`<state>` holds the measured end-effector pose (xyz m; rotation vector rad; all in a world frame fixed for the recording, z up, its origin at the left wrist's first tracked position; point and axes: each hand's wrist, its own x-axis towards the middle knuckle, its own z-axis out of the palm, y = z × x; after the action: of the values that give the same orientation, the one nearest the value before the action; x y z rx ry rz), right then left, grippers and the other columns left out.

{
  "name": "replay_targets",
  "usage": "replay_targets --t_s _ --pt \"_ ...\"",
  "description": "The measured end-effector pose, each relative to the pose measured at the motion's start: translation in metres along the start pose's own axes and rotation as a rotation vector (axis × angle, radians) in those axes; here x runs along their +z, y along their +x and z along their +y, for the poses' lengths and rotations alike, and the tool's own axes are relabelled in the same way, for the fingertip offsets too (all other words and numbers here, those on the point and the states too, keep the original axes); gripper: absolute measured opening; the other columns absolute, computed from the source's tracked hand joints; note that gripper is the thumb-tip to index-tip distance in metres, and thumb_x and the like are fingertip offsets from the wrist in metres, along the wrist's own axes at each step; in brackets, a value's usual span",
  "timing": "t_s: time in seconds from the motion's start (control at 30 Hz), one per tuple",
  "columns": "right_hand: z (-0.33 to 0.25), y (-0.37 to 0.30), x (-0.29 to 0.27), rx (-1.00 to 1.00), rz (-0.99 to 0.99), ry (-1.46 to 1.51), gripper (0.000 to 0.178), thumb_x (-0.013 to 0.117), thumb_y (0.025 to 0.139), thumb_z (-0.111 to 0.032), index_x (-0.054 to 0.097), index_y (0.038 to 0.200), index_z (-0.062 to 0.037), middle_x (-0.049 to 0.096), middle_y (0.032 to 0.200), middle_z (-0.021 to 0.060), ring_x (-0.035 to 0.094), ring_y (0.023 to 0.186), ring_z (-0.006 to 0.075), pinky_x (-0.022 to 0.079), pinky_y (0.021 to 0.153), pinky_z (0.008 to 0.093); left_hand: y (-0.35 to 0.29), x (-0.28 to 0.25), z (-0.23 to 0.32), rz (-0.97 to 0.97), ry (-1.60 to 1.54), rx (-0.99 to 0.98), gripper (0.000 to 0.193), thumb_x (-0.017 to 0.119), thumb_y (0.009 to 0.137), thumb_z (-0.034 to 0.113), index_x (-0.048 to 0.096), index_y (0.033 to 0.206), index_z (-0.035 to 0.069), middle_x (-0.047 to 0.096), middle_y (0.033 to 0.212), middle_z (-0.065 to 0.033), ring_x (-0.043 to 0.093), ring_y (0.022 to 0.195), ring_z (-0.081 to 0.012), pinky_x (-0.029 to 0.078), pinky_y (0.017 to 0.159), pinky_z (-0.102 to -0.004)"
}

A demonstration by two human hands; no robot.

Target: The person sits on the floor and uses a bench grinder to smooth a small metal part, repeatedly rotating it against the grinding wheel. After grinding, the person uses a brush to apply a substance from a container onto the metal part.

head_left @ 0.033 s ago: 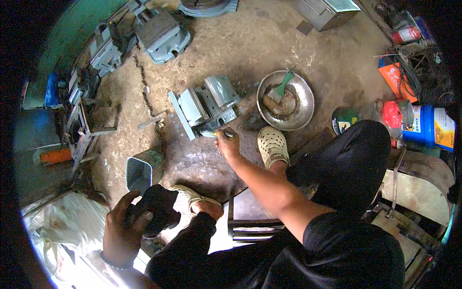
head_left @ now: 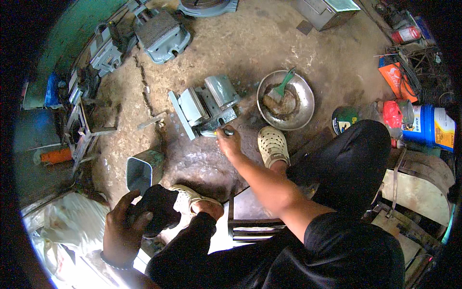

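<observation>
A grey-blue painted machine vise [head_left: 204, 106] lies on the floor in front of me. My right hand [head_left: 228, 140] is closed round a slim paintbrush [head_left: 210, 133], whose pale tip meets the vise's near edge. At the lower left, my left hand [head_left: 124, 224] grips a black object [head_left: 156, 208] with an uneven outline; its kind cannot be made out. Its far side sits close to my left clog [head_left: 195, 198]. To the right of the vise stands a round metal basin [head_left: 310, 103] with brown residue inside and a green-handled brush [head_left: 281, 87] resting in it.
A square metal container [head_left: 144, 169] stands open-topped near my left foot. More grey-blue vises [head_left: 162, 36] line the far left. A metal box [head_left: 325, 13] sits far right; a blue bucket [head_left: 423, 126] and a dark can [head_left: 344, 119] stand right of my knee. A metal frame [head_left: 82, 135] is left.
My right hand and the paintbrush have shifted very slightly at the vise's near edge. My left hand and everything else stay put.
</observation>
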<state>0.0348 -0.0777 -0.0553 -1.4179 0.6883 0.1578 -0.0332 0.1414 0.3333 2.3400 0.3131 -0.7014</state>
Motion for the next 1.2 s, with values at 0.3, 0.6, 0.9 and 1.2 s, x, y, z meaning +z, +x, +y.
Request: replay_targets --t_s 0.3,0.6,0.9,1.2 --pt "-0.006 -0.042 -0.007 -0.472 -0.140 -0.155 0.018 0.068 0.079 -0.005 0.062 0.096 -0.0025 0.068 0.089 0.0126 0.066 0.079 0.0227 0.051 0.072 0.0336 -0.001 0.001 0.004 0.030 0.063 0.002 0.047 0.070 0.078 0.012 0.054 0.121 -0.001 0.066 0.080 -0.0194 0.066 0.072 -0.0252 0.052 0.066 -0.0371" --pt "0.007 -0.075 -0.009 -0.340 -0.202 0.096 0.035 0.065 0.086 -0.009 0.058 0.119 -0.0017 0.067 0.102 0.0116 0.065 0.089 0.0186 0.050 0.077 0.0318 -0.016 0.002 -0.012 0.062 0.009 0.020 0.048 0.070 0.080 0.021 0.054 0.119 -0.002 0.067 0.084 -0.0218 0.066 0.076 -0.0243 0.052 0.069 -0.0372" --pt "-0.006 -0.060 -0.039 0.080 -0.356 0.113 0.044 0.058 0.090 -0.032 0.054 0.127 -0.0090 0.067 0.102 0.0054 0.062 0.081 0.0116 0.045 0.069 0.0251 -0.025 -0.002 -0.011 0.089 0.043 0.095 0.045 0.069 0.080 0.016 0.055 0.119 -0.001 0.066 0.077 -0.0195 0.064 0.068 -0.0233 0.051 0.063 -0.0362" --pt "-0.063 -0.044 -0.080 0.322 -0.538 0.213 0.038 0.047 0.091 -0.032 0.055 0.122 -0.0125 0.065 0.099 0.0077 0.060 0.081 0.0161 0.044 0.072 0.0279 -0.032 -0.008 -0.018 0.184 0.039 0.191 0.038 0.071 0.078 0.016 0.062 0.112 0.002 0.069 0.087 -0.0190 0.069 0.079 -0.0295 0.052 0.071 -0.0375"
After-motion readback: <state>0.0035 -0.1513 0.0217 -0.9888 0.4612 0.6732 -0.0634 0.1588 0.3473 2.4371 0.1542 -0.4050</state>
